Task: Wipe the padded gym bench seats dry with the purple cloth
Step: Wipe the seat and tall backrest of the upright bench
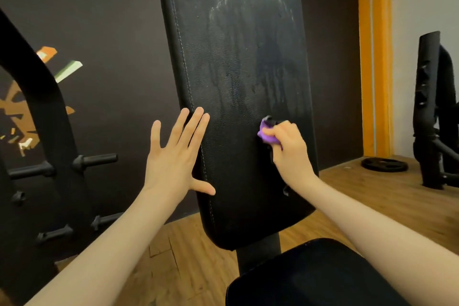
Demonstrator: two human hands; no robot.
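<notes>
A tall black padded backrest (238, 62) stands upright in the middle of the view, with wet streaks and white spray marks on its upper half. My right hand (289, 146) grips a bunched purple cloth (267, 134) and presses it against the pad's lower right part. My left hand (177, 154) lies flat with straight, spread fingers on the pad's left stitched edge. Below it, at the bottom right, is the black padded seat (315, 278), partly covered by my right forearm.
A black weight rack (49, 146) with several pegs stands at the left against a dark wall. Another black machine (437, 112) and a weight plate (384, 164) sit on the wooden floor (198, 266) at the right, next to an orange wall stripe (375, 57).
</notes>
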